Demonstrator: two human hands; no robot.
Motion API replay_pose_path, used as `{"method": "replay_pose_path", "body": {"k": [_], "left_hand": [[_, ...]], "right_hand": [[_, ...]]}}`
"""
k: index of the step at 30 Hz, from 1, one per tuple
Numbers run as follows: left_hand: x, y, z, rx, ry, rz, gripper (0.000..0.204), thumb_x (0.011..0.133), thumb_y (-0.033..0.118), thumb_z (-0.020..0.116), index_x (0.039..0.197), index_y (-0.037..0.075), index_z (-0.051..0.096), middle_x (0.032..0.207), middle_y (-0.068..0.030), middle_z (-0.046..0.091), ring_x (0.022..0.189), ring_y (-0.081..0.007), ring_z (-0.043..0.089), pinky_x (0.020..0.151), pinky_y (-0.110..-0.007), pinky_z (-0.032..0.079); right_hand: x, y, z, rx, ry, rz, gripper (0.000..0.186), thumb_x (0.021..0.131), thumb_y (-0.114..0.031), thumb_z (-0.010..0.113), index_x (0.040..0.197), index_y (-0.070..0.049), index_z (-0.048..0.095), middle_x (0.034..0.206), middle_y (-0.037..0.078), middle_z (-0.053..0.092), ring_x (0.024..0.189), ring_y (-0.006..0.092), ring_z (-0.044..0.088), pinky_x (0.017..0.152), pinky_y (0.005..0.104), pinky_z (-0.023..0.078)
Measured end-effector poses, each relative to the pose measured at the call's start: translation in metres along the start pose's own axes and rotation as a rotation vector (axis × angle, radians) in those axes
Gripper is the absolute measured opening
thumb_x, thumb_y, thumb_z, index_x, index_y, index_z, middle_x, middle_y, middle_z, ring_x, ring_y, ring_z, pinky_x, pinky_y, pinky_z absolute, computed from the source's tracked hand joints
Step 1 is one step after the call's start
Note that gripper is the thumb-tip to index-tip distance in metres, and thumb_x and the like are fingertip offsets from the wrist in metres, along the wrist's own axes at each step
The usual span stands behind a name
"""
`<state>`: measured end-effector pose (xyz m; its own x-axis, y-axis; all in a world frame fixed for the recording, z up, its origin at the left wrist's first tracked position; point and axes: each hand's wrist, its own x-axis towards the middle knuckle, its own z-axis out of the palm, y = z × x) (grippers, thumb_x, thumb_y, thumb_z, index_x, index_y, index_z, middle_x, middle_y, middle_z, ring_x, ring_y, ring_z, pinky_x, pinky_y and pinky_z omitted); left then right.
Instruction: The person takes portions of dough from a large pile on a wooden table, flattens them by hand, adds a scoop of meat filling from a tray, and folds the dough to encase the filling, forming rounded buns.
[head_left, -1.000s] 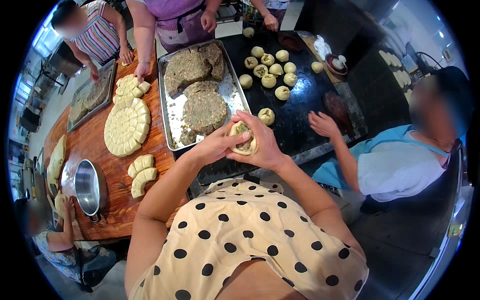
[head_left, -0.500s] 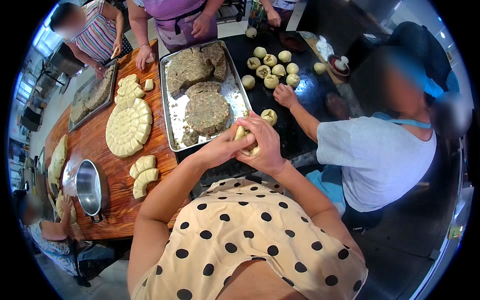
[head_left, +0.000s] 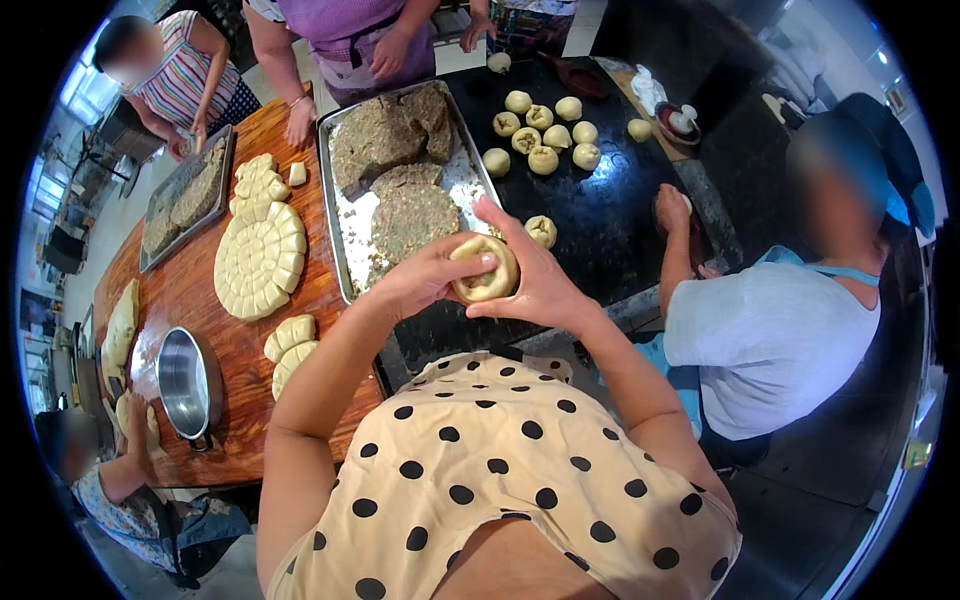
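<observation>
A round piece of dough is held up in front of me between both hands, its face hollowed into a rim. My left hand grips its left side, the thumb pressed into the hollow. Around the far and right side curves my right hand, thumb below and fingers above, supporting it. Whether filling lies inside is hidden by the thumb. Just beyond my hands is a metal tray with large slabs of minced filling. A single filled dough ball rests on the dark worktop beside my right fingers.
Several dough balls sit farther back on the dark worktop. Cut dough pieces and a steel pot stand on the wooden table at left. A co-worker in a grey shirt works close on my right; others stand around.
My hands have turned the dough so its hollowed face shows, and my right hand has spread wider around it. The right co-worker's hand has moved from the dough balls toward the worktop's right edge.
</observation>
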<state>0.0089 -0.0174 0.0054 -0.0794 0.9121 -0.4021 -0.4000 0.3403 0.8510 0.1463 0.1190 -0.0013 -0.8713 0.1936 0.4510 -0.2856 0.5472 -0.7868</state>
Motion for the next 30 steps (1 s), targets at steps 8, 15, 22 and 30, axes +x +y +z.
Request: {"method": "replay_pose_path", "body": {"k": [8, 15, 22, 30], "left_hand": [[0.019, -0.047, 0.026, -0.523, 0.199, 0.286, 0.048, 0.099, 0.032, 0.057, 0.138, 0.008, 0.042, 0.121, -0.0058, 0.057, 0.112, -0.0153, 0.060, 0.092, -0.031, 0.052], [0.004, -0.011, 0.020, -0.380, 0.026, 0.228, 0.056, 0.096, 0.018, 0.060, 0.145, 0.009, 0.033, 0.132, -0.0071, 0.051, 0.118, -0.0178, 0.056, 0.098, -0.035, 0.049], [0.005, -0.025, 0.022, -0.136, 0.168, 0.295, 0.076, 0.089, 0.012, 0.068, 0.151, 0.010, 0.024, 0.134, -0.0086, 0.048, 0.122, -0.0187, 0.052, 0.100, -0.035, 0.046], [0.004, -0.020, 0.036, 0.353, 0.263, 0.538, 0.070, 0.104, 0.053, 0.030, 0.148, -0.001, 0.025, 0.142, -0.0188, 0.041, 0.132, -0.0258, 0.043, 0.109, -0.035, 0.033]], "right_hand": [[-0.010, 0.010, 0.028, -0.104, 0.197, 0.047, 0.081, 0.068, -0.019, 0.084, 0.138, -0.006, 0.045, 0.131, 0.015, 0.056, 0.123, 0.0325, 0.054, 0.104, 0.0399, 0.043], [-0.001, 0.014, 0.010, -0.179, 0.101, -0.164, 0.084, 0.064, -0.017, 0.085, 0.137, -0.006, 0.046, 0.128, 0.015, 0.060, 0.124, 0.0350, 0.054, 0.107, 0.0435, 0.042], [-0.005, 0.007, 0.014, -0.066, 0.103, -0.023, 0.096, 0.062, -0.012, 0.086, 0.144, -0.008, 0.036, 0.135, 0.015, 0.055, 0.127, 0.0359, 0.051, 0.108, 0.0449, 0.041], [0.002, 0.008, 0.014, 0.077, 0.336, -0.109, 0.035, 0.088, -0.012, 0.067, 0.121, -0.001, 0.063, 0.117, 0.014, 0.067, 0.117, 0.0305, 0.061, 0.107, 0.0447, 0.042]]}}
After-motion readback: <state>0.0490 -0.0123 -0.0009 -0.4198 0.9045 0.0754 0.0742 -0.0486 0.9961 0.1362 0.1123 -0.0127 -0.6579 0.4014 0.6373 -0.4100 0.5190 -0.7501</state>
